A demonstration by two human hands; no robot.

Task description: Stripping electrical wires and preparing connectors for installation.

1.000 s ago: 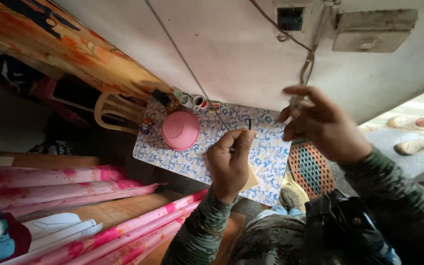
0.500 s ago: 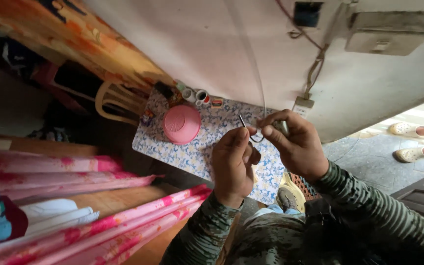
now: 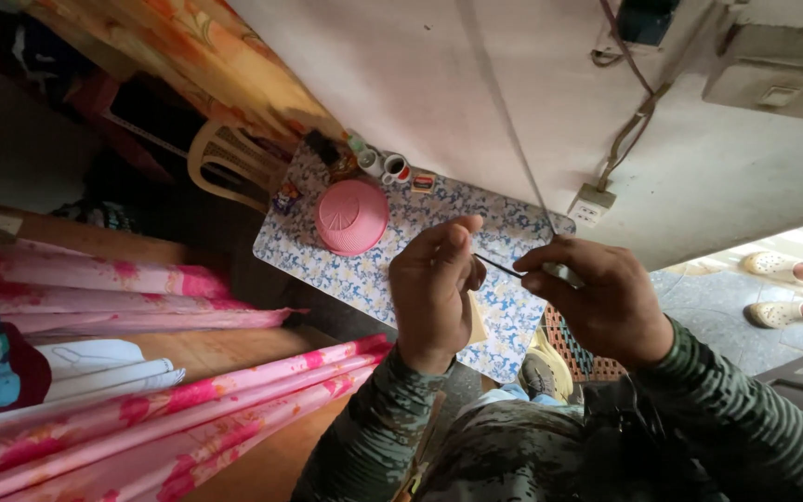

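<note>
While only one view is given, the head cam, looking down, it shows both hands raised close together above a bench [image 3: 364, 279] w/ a blue-and-white flowered cloth.

Left hand [image 3: 434, 288]: grip clenched, thumb and forefinger pinched at the near end of a thin dark rod [image 3: 499, 268], maybe a needle or small hook; too fine to tell which. Right hand [image 3: 597, 297]: grip pinched on the rod's other end, fingers curled under. The rod spans the small gap between the two hands, slightly tilted, held in the air over the bench and touching nothing else. A pale thread or cord [image 3: 504, 112] runs down the wall toward the right hand; whether it joins the rod can't be told.

Judgement on doing this well: keep both pinches firm but light, hands close, wrists steady, so the thin piece doesn't slip or bend; work over the bench so a drop lands there.

On the bench, well apart from the hands: pink basket [image 3: 352, 216] upside down, small cups [image 3: 385, 167] by the wall. Left: pink flowered fabric rolls [image 3: 141, 409].
</note>
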